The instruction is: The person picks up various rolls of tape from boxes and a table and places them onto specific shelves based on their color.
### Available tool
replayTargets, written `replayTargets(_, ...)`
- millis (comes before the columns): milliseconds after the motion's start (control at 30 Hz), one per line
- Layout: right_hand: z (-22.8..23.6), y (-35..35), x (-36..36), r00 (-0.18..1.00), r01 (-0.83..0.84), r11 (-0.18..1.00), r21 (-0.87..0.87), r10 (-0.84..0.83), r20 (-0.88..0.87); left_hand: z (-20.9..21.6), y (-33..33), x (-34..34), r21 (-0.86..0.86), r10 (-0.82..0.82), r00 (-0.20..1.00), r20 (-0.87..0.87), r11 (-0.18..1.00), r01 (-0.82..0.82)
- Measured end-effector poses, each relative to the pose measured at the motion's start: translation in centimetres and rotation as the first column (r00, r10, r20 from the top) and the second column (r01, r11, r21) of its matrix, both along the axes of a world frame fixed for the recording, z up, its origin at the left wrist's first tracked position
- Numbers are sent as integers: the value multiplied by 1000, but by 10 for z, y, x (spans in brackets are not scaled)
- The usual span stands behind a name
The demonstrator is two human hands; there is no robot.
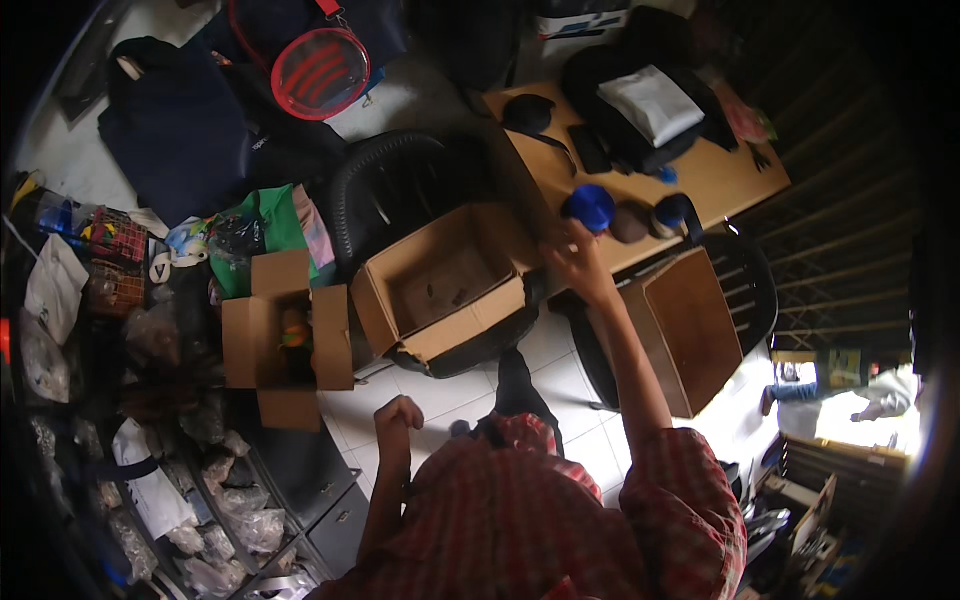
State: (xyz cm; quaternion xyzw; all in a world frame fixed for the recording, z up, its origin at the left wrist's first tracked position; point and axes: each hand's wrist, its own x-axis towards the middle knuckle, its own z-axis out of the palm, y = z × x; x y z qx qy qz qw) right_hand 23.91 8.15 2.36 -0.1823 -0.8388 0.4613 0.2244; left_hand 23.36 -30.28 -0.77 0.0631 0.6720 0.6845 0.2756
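Observation:
My right hand (pixel 578 262) reaches out over the near edge of the wooden table (pixel 545 180), its fingers bent and a ring on one of them. Its fingertips close on a shiny blue round object (pixel 588 207), whose exact kind is unclear. Just to the right are a brown round object (pixel 630 221) and a dark round object with some blue (pixel 671 212). My left hand (pixel 400 411) hangs low in front of my body, loosely curled, and nothing shows in it. An opened cardboard box (pixel 450 280) rests on a black chair between the hands.
A smaller open carton (pixel 333 340) stands left, with colourful things inside. Another brown box (pixel 695 330) sits on a chair (pixel 750 285) at right. A black cap (pixel 528 113) and a silvery packet (pixel 652 105) lie on the table. Plastic-wrapped goods (pixel 245 505) fill the lower left.

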Motion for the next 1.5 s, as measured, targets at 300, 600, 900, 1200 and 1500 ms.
replayTargets(300, -107, 202, -230, 928, -89, 898, 430, -82, 363, 1, 114, -31, -139, 251, 951, 181, 964, -228)
replayTargets(600, -149, 272, -321, 794, -209, 777, 594, -220, 567, 5, 183, -64, -180, 306, 938, 163, 944, -276)
replayTargets(900, -133, 260, -285, 886, -123, 825, 551, -159, 436, 3, 209, -87, -188, 260, 953, 156, 955, -230)
replayTargets(1200, -139, 213, -199, 720, -491, 708, 508, 1, 694, 3, 220, -98, -206, 300, 942, 149, 942, -267)
replayTargets(1500, -173, 271, -272, 809, -5, 922, 387, -224, 544, 5, 219, -96, -236, 315, 933, 174, 933, -271)
